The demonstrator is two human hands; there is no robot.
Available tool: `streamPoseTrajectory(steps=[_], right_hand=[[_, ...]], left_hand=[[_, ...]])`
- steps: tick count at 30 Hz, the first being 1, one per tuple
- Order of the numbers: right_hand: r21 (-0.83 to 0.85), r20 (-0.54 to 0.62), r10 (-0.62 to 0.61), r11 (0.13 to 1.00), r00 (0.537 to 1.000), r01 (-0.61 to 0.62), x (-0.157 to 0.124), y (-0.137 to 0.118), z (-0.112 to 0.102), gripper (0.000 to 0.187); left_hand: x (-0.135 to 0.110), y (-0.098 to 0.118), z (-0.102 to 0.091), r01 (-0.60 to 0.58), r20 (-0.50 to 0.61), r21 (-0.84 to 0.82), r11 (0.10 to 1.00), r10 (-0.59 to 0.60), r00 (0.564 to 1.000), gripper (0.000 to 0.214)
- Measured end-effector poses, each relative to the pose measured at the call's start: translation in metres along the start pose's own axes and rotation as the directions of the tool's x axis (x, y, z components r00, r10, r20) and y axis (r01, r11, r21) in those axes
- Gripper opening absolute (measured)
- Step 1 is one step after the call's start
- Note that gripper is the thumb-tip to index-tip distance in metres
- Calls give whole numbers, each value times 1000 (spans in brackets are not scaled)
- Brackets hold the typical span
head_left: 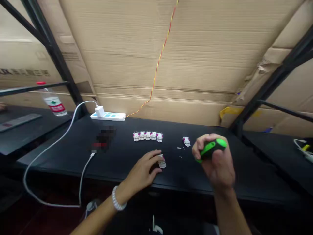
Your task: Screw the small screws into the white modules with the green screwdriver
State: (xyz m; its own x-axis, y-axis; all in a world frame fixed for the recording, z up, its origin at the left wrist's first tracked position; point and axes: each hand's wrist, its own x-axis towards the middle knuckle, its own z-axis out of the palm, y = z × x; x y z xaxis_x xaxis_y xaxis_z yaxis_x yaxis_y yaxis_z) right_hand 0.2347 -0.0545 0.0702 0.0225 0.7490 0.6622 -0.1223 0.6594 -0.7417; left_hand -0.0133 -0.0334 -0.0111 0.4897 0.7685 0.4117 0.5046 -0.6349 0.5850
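Nearest, around the left wrist: a pale coiled band (118, 199). Just beyond, curled in with finger and thumb of the left hand (144, 169): a small white-and-purple module (162, 162), lightly gripped near the front of the black tabletop (110, 168). Cannot tell whether lifted or resting flat. Off to the right, wrapped in the closed right hand (220, 166): a green-and-black tool (213, 148), raised clear of the tabletop, slightly blurred. Unable to see its working end or tell its type.

Judged from the pose: positioning or steadying the module with the left, with the tool at the ready and apart from it. Needed for the next move, probably: keeping the module still, fingertips off the spot to be worked, and lining up the tool before any contact.

Farther in: a few pale scraps (179, 148), with a lone module (186, 141) just past them. Well to the left: a row of five similar modules (148, 135), closely set in a slight arc. Finished or waiting, cannot tell.

At the back, left: a white power strip (113, 116) with a charger plug (99, 111) in it. Behind everything: a cardboard wall (127, 49).
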Motion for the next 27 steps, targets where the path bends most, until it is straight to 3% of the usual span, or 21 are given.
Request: streamPoseTrajectory(steps=[2, 4, 9, 27], right_hand=[[154, -100, 49, 987, 994, -34, 12, 13, 14, 19], [201, -136, 98, 977, 986, -69, 22, 27, 26, 24], [193, -92, 150, 973, 984, -130, 32, 46, 42, 34], [255, -30, 165, 955, 986, -152, 26, 57, 48, 32]], left_hand=[[1, 0, 1, 10, -3, -17, 1000, -10, 1000, 32], [2, 0, 1, 15, -10, -30, 999, -15, 1000, 32], [4, 2, 2, -18, -46, -62, 998, 15, 999, 31], [4, 1, 5, 40, -44, -85, 996, -43, 998, 32]])
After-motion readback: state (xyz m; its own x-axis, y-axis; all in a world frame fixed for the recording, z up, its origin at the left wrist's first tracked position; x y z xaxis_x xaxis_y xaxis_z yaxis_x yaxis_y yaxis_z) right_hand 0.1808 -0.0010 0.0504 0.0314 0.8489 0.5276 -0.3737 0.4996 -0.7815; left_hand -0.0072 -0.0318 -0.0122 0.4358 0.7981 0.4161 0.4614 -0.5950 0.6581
